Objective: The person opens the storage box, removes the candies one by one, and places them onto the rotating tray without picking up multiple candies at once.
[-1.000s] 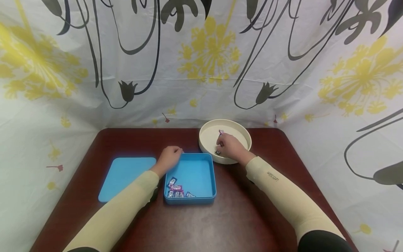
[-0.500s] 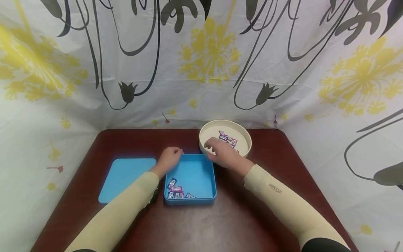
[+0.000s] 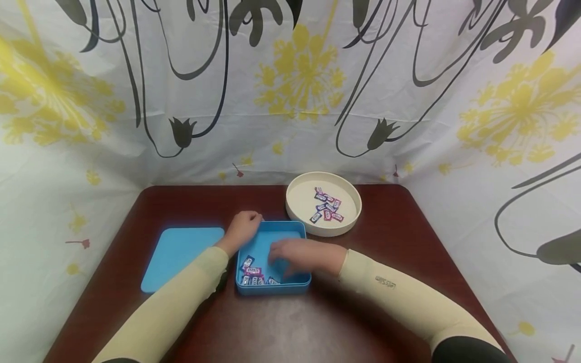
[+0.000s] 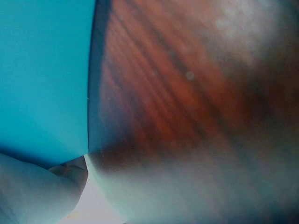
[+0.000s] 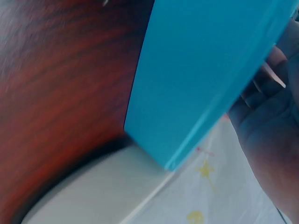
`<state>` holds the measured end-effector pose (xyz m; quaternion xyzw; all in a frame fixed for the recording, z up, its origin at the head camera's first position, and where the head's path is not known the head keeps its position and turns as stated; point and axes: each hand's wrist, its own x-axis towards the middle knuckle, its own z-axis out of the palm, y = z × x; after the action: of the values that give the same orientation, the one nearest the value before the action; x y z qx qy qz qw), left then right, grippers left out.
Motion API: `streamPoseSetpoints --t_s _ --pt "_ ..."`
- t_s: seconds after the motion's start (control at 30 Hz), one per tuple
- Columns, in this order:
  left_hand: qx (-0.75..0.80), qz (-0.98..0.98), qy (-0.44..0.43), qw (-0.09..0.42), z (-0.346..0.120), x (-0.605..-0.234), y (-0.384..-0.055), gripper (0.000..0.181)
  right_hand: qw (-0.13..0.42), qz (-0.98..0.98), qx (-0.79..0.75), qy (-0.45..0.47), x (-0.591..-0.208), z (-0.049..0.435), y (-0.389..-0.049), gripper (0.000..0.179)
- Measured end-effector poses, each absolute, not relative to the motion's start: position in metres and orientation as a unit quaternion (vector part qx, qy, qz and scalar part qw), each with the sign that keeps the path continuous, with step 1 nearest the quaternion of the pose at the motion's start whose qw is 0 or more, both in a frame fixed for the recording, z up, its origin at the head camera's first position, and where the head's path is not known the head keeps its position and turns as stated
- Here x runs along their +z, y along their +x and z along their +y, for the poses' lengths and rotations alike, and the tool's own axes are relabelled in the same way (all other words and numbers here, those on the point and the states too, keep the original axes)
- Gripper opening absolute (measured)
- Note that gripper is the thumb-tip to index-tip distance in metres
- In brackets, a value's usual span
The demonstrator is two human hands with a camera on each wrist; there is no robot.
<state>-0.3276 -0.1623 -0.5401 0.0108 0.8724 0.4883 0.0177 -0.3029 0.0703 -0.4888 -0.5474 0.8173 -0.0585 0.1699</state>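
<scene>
A blue square box point(image 3: 305, 252) stands on the table, with several small wrapped candies point(image 3: 252, 271) in blue and pink wrappers gathered at its near left. My left hand point(image 3: 241, 231) grips the box's far left corner; in the left wrist view part of that hand point(image 4: 37, 196) shows against the box wall. My right hand point(image 3: 301, 256), blurred, reaches over the right wall into the box, thumb and fingers apart, with no candy visible between them. Behind the box, a cream round tray point(image 3: 297, 196) holds more wrapped candies point(image 3: 328, 206).
A flat blue lid point(image 3: 179, 254) lies on the dark reddish table point(image 3: 272, 333), left of the box and partly behind my left sleeve. A patterned white curtain point(image 3: 249, 136) hangs behind the table and along both sides.
My right hand has left the round tray and moved down and left into the blue box, uncovering the candies in the tray. My left hand has stayed at the box's corner.
</scene>
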Motion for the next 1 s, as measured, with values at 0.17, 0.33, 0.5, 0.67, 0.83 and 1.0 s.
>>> streamPoseSetpoints --t_s 0.17,0.33,0.5,0.67,0.83,1.0 --pt "0.49 0.872 0.015 0.016 -0.162 -0.54 -0.327 0.035 0.205 0.793 -0.059 -0.57 -0.5 0.062 -0.302 0.049" --pt "0.487 0.873 0.02 0.013 -0.162 -0.539 -0.327 0.038 0.204 0.775 -0.056 -0.596 -0.508 0.057 -0.301 0.045" --pt "0.481 0.876 0.024 0.011 -0.163 -0.538 -0.328 0.041 0.2 0.771 -0.055 -0.602 -0.51 0.054 -0.298 0.041" --pt "0.478 0.878 0.022 0.012 -0.163 -0.538 -0.328 0.039 0.193 0.776 -0.051 -0.599 -0.509 0.054 -0.297 0.036" --pt "0.479 0.877 0.026 0.01 -0.163 -0.538 -0.328 0.039 0.185 0.781 -0.044 -0.595 -0.509 0.053 -0.297 0.031" --pt "0.481 0.876 0.026 0.011 -0.164 -0.538 -0.327 0.042 0.186 0.791 -0.041 -0.581 -0.509 0.052 -0.298 0.029"
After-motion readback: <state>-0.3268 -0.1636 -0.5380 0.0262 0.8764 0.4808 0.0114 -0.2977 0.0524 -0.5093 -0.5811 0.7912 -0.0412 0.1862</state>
